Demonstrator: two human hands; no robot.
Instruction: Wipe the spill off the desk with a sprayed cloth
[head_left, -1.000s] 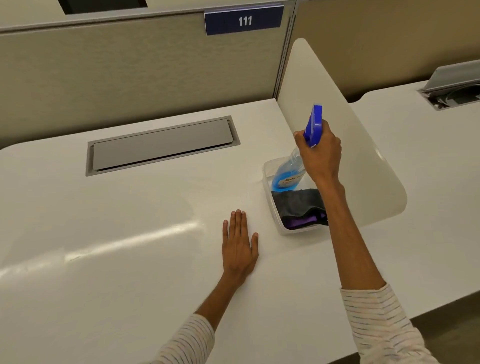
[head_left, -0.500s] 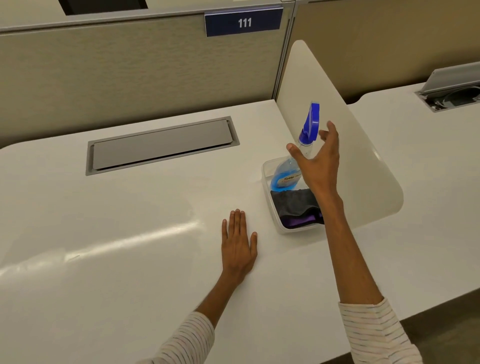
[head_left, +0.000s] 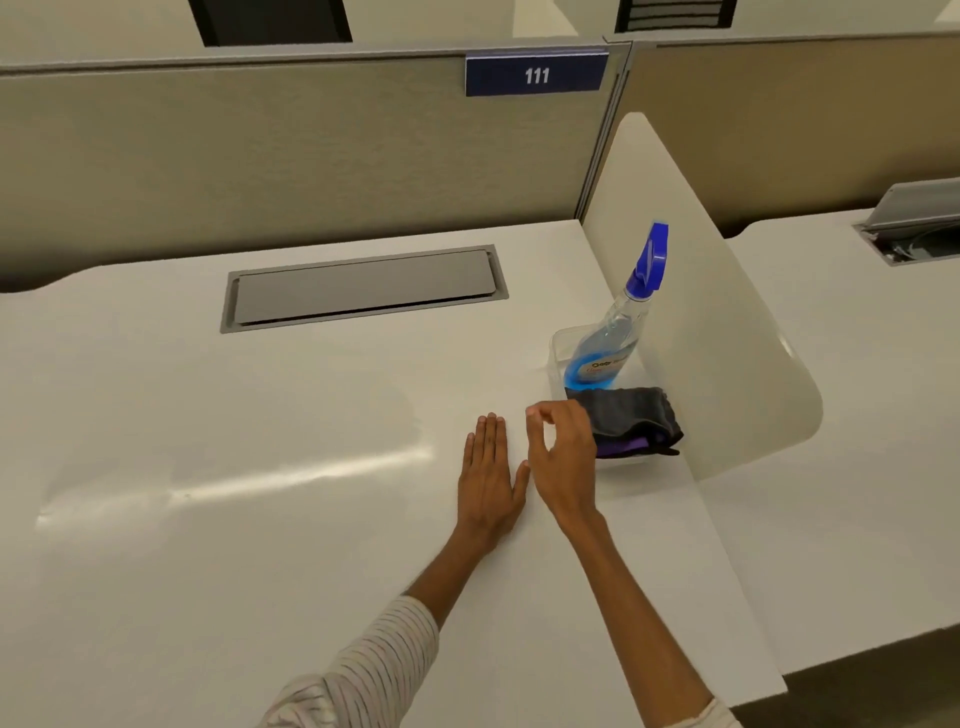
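A spray bottle (head_left: 615, 332) with blue liquid and a blue trigger head stands tilted in a clear plastic tub (head_left: 557, 347) at the right of the white desk (head_left: 260, 519). A dark grey cloth (head_left: 628, 413) over a purple one lies in the tub's near end. My left hand (head_left: 488, 478) rests flat on the desk, fingers together. My right hand (head_left: 563, 454) hovers just left of the tub, empty, fingers loosely curled and apart. No spill is visible on the desk.
A white divider panel (head_left: 727, 332) rises right behind the tub. A grey cable hatch (head_left: 363, 288) is set into the desk at the back. A beige partition with a "111" sign (head_left: 536, 75) closes the far side. Another desk (head_left: 857, 389) lies to the right.
My right hand let go of the spray bottle, which now stands in the tub, and drew back down and left to beside my left hand. The left hand stayed flat.
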